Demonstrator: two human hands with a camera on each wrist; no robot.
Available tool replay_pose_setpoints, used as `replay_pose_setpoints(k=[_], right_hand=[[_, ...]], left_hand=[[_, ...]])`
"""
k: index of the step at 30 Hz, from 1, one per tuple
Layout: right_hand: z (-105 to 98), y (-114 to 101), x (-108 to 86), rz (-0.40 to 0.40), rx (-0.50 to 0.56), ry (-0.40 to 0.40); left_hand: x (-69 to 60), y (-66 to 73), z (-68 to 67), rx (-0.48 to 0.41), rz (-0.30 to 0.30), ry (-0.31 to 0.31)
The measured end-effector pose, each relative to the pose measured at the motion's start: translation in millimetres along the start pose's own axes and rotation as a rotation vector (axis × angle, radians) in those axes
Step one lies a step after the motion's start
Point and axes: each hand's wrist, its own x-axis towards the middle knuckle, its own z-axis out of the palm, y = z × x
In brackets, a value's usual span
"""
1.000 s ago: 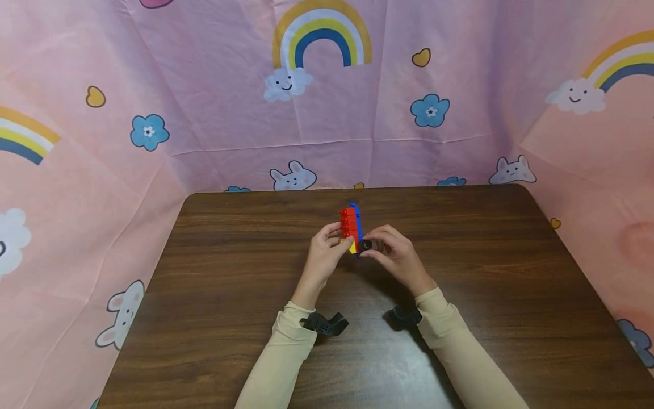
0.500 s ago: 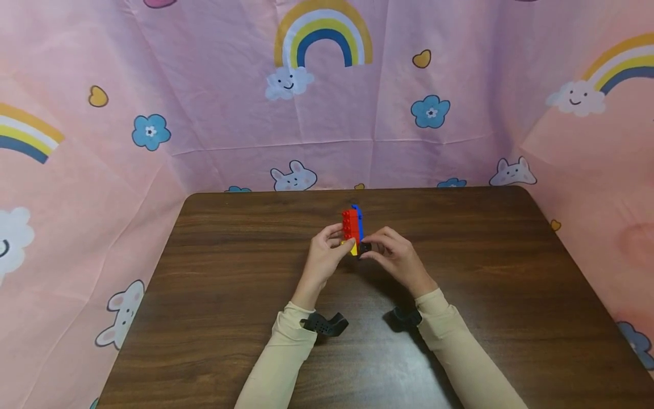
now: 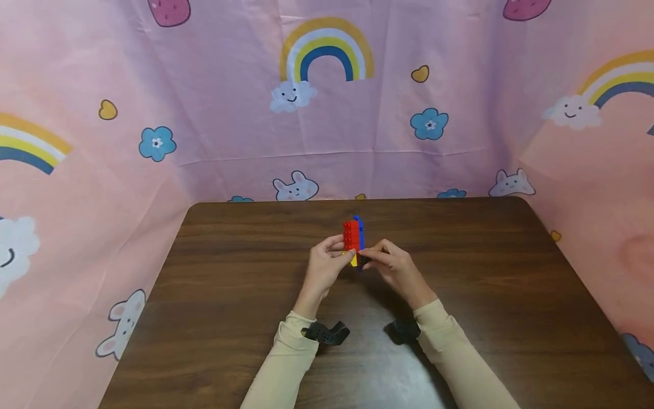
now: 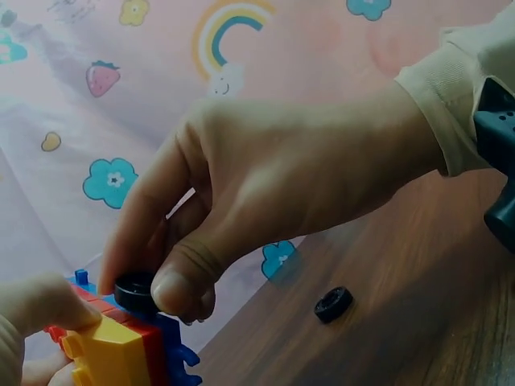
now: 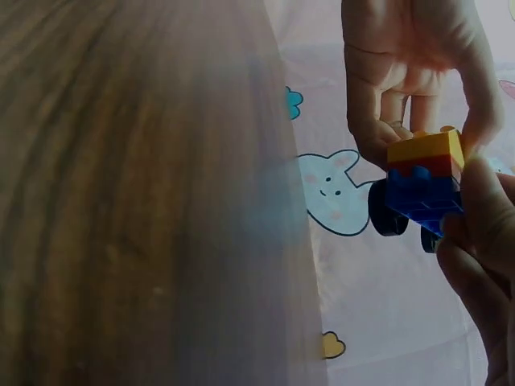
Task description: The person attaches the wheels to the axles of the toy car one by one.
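Observation:
Built of red, yellow and blue bricks, a toy vehicle [image 3: 351, 235] is held up on end between the hands. The left hand [image 3: 325, 264] grips its red and yellow side, thumb on the front. On the other side the right hand [image 3: 398, 269] pinches a black wheel [image 4: 135, 291] against the blue base [image 4: 173, 346]. In the right wrist view the yellow brick [image 5: 420, 149] sits above the blue base, with a black wheel [image 5: 388, 209] on one side and part of another by the right fingertips.
A loose black wheel [image 4: 333, 305] shows against the brown wooden table [image 3: 230, 318] in the left wrist view. Behind the table hangs a pink patterned cloth [image 3: 225, 102]. Black straps [image 3: 327, 333] are worn at both wrists.
The head view has tilted up slightly, so everything sits lower in it. The right hand's fingers have drawn closer together over the black wheel. The left hand keeps its grip.

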Motion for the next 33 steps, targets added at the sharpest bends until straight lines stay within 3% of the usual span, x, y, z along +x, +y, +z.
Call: replay_pose_setpoints(k=[10, 22, 33], right_hand=[[7.4, -5.1, -4.3, 0.014, -0.064, 0.034], [9.7, 1.8, -0.8, -0.029, -0.036, 0.032], [9.4, -1.6, -0.6, -0.044, -0.057, -0.056]], left_hand=[[1.7, -4.6, -1.8, 0.009, -0.038, 0.018], [5.5, -0.4, -7.3, 0.042, -0.001, 0.001], [2.0, 1.4, -7.6, 0.152, -0.014, 0.013]])
